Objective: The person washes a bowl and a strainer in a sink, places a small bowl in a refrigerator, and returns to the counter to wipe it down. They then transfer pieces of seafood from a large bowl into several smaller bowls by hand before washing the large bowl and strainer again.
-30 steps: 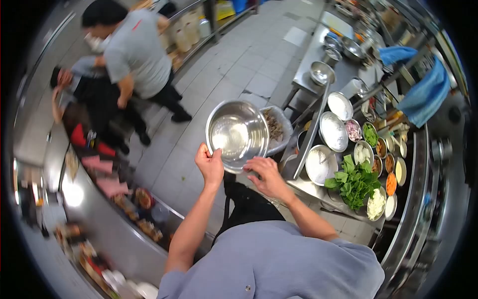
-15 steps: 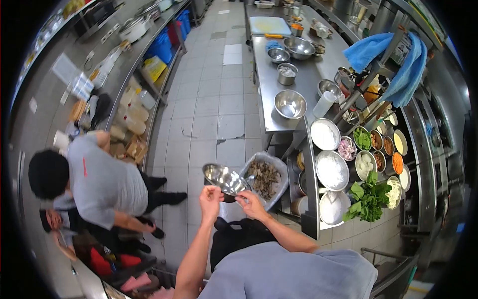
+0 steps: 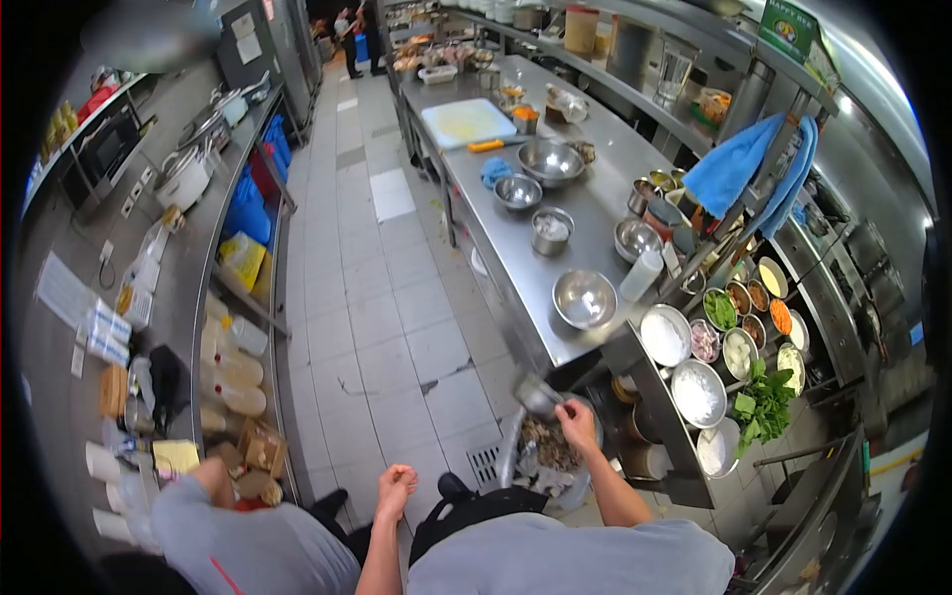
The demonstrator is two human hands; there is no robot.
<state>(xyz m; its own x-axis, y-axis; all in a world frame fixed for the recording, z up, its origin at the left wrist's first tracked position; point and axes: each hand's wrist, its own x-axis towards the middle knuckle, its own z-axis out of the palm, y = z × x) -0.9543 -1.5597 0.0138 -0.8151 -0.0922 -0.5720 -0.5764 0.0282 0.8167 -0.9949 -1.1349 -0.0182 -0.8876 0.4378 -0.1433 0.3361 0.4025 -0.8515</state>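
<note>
My right hand [image 3: 575,426] grips the rim of a metal bowl [image 3: 536,394], which is tilted and smeared by motion. Below it stands a bin [image 3: 596,433] with a clear plastic liner, holding brownish-grey scraps I cannot identify closely. My left hand [image 3: 397,491] is over the floor to the left of the bin, its fingers curled closed. Whether anything small sits in those fingers is hidden.
A steel table [image 3: 488,243] on the right carries another metal bowl [image 3: 584,299], a white cutting board [image 3: 470,123] and an orange-handled knife [image 3: 491,145]. Beyond my right arm are ingredient containers and leafy greens [image 3: 764,412]. A person [image 3: 263,545] is close on my left.
My hands have parted. The bowl, formerly between both hands, is now in the right hand alone, over the bin. My view has turned, and the person on the left appears nearer.
</note>
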